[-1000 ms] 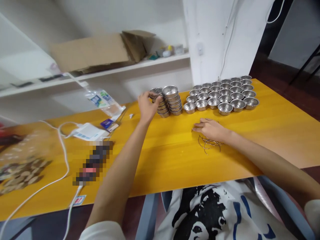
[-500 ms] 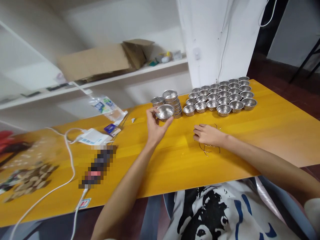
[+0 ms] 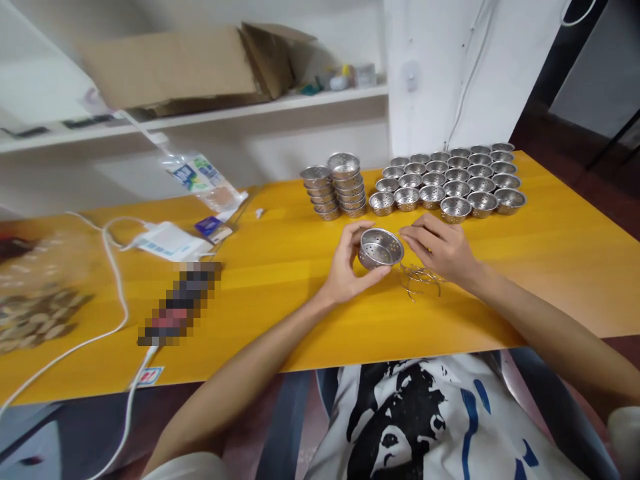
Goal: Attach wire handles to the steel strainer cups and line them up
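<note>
My left hand (image 3: 345,270) grips a small perforated metal cup (image 3: 381,249) by its sides, thumb in front and fingers behind, its mouth tilted toward me. Close to the cup's right rim is my right hand (image 3: 443,248), its thumb and fingertips pinched together; whatever they hold is too thin to make out. Beneath that hand, several thin curved wires (image 3: 417,275) lie loosely on the yellow table (image 3: 310,327). Beyond my left hand stand two stacks of similar cups, a left stack (image 3: 320,190) and a taller right stack (image 3: 349,183).
Rows of metal cups (image 3: 456,190) fill the table's far right. To the left are a plastic bottle (image 3: 205,180) lying tilted, a white box (image 3: 173,241), a pixelated dark object (image 3: 183,303) and a white cable (image 3: 123,293). A cardboard box (image 3: 175,67) sits on the shelf behind.
My left hand has brought the cup away from the stacks, rightward and nearer to me. My right hand has risen from the wires to the cup's rim. The camera view has shifted.
</note>
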Motion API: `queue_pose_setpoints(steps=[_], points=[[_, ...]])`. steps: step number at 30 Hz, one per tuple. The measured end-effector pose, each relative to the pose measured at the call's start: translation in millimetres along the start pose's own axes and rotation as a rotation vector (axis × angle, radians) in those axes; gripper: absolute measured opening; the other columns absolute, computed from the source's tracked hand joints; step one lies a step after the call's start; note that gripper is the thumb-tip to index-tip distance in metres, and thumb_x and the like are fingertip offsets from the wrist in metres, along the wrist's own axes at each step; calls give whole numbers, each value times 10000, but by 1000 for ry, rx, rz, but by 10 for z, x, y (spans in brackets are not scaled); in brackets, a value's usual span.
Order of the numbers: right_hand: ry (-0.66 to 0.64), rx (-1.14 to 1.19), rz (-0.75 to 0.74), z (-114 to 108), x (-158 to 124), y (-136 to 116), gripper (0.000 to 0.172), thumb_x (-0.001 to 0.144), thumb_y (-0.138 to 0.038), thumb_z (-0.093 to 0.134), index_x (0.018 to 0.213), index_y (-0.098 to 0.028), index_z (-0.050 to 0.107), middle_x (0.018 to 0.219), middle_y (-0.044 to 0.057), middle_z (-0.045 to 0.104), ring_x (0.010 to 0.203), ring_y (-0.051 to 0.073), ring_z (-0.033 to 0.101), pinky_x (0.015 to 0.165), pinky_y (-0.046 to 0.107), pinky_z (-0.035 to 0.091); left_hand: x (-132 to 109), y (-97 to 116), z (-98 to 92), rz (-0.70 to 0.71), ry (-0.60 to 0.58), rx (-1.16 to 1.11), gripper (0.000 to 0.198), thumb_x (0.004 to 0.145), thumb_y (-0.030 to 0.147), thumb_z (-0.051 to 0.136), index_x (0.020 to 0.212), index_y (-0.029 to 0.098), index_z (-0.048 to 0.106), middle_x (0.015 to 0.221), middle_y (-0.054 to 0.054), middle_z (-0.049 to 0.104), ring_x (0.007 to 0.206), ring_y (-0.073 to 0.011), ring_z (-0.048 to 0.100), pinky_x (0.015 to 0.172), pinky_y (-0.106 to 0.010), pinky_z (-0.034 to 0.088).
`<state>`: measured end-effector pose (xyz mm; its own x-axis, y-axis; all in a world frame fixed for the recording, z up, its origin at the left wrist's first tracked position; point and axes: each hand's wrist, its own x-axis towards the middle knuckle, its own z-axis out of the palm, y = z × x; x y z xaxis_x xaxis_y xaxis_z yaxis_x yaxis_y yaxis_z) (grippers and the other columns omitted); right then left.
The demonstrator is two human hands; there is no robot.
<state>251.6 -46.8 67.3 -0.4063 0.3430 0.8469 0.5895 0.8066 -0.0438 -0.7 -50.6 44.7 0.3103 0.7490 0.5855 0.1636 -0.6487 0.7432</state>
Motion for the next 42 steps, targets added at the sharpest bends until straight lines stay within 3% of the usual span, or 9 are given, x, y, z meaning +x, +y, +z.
queue_pose_setpoints(steps=[3, 12, 19, 25, 31, 42], points=[[-61, -18, 42, 42, -19, -2, 199, 1119, -242, 574, 1097, -214, 770, 952, 50, 753, 778, 155, 676, 661, 300, 479, -27, 16, 54, 28, -16, 13, 827, 795, 591, 903, 1426, 257, 487, 1330, -120, 650, 1187, -287, 707, 1037, -431, 597], [-95, -84, 60, 72, 22, -76, 274, 1142, -268, 529, 1055, -208, 782, 915, 45, 768, 738, 155, 651, 600, 318, 402, -8, 104, 101, 10, -35, 46, 759, 771, 562, 932, 1345, 253, 544, 1307, -106, 662, 1194, -279, 708, 1075, -447, 587], [-32, -84, 69, 98, 3, -86, 286, 1137, -250, 517, 1040, -186, 778, 894, 54, 762, 702, 148, 645, 584, 312, 399, -13, 87, 128, 7, -45, 47, 744, 768, 503, 950, 1345, 259, 549, 1325, -111, 665, 1206, -281, 704, 1072, -451, 587], [-29, 137, 122, 121, -11, -48, 267, 1122, -279, 537, 1036, -194, 775, 882, 55, 738, 708, 152, 628, 655, 290, 497, -31, 64, 156, -14, -36, 64, 772, 740, 486, 973, 1351, 250, 564, 1333, -119, 669, 1227, -297, 696, 1087, -474, 573], [-70, 87, 133, 183, -63, -56, 266, 1111, -252, 536, 1028, -189, 780, 894, 70, 760, 727, 163, 658, 640, 290, 490, -38, 23, 157, -28, -43, 68, 761, 747, 473, 970, 1355, 257, 566, 1331, -114, 675, 1210, -292, 700, 1076, -473, 579], [1, 171, 136, 143, -25, -65, 272, 1104, -252, 542, 970, -179, 768, 791, 43, 711, 638, 144, 597, 625, 281, 482, -64, 43, 180, -47, -74, 84, 767, 740, 443, 977, 1360, 264, 562, 1335, -117, 687, 1211, -303, 709, 1088, -506, 584]])
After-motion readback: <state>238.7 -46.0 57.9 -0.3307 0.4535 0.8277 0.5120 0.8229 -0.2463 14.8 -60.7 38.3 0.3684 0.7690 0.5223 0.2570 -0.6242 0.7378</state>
